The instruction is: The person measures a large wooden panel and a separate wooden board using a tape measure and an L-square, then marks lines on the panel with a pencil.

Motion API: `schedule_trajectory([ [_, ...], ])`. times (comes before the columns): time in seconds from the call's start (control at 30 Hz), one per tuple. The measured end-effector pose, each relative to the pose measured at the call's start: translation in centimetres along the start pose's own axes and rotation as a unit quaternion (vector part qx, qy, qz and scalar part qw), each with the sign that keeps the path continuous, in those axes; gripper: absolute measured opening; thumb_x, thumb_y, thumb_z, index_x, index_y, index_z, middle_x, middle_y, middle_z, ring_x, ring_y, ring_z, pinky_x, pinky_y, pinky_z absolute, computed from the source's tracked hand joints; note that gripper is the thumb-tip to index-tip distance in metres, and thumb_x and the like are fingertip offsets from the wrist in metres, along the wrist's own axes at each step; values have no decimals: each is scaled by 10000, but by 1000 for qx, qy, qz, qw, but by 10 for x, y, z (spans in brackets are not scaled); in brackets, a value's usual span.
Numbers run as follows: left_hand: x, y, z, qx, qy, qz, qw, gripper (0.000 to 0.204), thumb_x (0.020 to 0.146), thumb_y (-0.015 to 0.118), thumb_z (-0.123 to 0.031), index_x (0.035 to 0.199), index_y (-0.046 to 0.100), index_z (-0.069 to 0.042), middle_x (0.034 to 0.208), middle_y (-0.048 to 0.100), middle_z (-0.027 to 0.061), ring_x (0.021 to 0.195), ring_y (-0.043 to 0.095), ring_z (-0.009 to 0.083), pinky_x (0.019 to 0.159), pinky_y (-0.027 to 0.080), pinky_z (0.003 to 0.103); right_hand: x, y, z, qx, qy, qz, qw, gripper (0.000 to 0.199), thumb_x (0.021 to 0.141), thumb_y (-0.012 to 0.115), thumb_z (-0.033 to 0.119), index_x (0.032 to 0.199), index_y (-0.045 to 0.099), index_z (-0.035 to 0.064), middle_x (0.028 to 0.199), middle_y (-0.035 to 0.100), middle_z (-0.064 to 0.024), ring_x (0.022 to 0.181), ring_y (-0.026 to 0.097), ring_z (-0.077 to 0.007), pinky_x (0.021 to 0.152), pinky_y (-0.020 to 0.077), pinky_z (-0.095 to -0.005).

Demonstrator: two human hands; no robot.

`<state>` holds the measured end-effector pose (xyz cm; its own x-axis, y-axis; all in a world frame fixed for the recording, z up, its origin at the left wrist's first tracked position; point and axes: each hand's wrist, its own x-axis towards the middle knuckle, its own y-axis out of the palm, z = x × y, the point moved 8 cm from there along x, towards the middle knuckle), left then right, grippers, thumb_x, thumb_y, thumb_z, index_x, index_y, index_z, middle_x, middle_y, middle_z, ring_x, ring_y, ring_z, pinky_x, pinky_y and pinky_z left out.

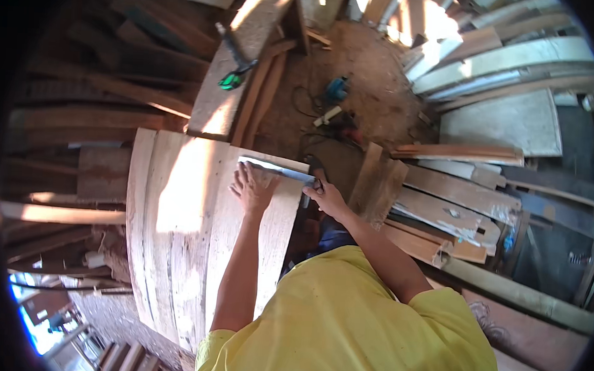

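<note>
Pale wooden planks (pixel 256 217) lie side by side in front of me as one broad surface. Across their far end is a straight, shiny metal blade (pixel 274 169), which looks like a try square. My left hand (pixel 254 189) rests flat beside it, fingers spread, with the fingertips on or against its near edge. At the blade's right end, by the planks' right edge, my right hand (pixel 328 199) is closed in a pinch. A small dark thing shows at its fingers; I cannot make out what it is.
A green tape measure (pixel 230 82) and a hammer-like tool (pixel 233 47) lie on a long board beyond the planks. On the floor are a blue power tool (pixel 337 89) and cords. Stacked timber (pixel 462 193) fills the right side; more boards (pixel 101 120) lie left.
</note>
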<state>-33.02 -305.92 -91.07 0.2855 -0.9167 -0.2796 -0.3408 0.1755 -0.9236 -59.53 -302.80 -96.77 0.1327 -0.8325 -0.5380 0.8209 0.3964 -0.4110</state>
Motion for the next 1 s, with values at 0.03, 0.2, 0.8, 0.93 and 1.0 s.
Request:
schedule_trajectory([
  [0.03,-4,3,7,-32,12,-20,999,1192,852,701,-774,1689,263,-48,1769,219,185,1613,199,446,1267,95,715,4,5,4,-28,-4,-17,999,489,1001,659,500,1174,713,46,1023,766,-209,990,738,-419,883,564,-531],
  [0.2,-68,-11,31,-150,70,-97,981,772,956,749,-482,1589,480,-132,1583,498,174,1486,397,419,1237,279,574,-22,4,51,-115,-75,16,990,463,983,708,464,1176,720,44,952,769,-178,897,748,-392,829,571,-510],
  [0.8,-378,-43,327,-89,-376,-171,906,351,937,782,-310,1223,792,-106,1199,722,184,1168,616,401,995,507,489,-74,-85,305,175,-245,116,946,481,980,711,8,1457,658,36,937,694,-15,875,666,-89,842,547,-251],
  [0.93,-411,-37,353,-109,-526,-227,812,367,929,778,-324,1234,794,-120,1246,687,208,1222,582,426,1069,473,522,-150,-169,431,230,-428,-26,874,228,929,708,-82,1154,696,-49,956,718,-104,875,706,-188,841,592,-324],
  [1.0,-402,-26,348,-139,-533,-252,796,361,934,769,-333,1227,794,-124,1279,665,234,1247,570,433,1096,440,537,-211,-201,479,308,-624,40,717,197,888,650,-110,1055,614,-14,872,665,-147,729,624,-246,681,553,-352],
])
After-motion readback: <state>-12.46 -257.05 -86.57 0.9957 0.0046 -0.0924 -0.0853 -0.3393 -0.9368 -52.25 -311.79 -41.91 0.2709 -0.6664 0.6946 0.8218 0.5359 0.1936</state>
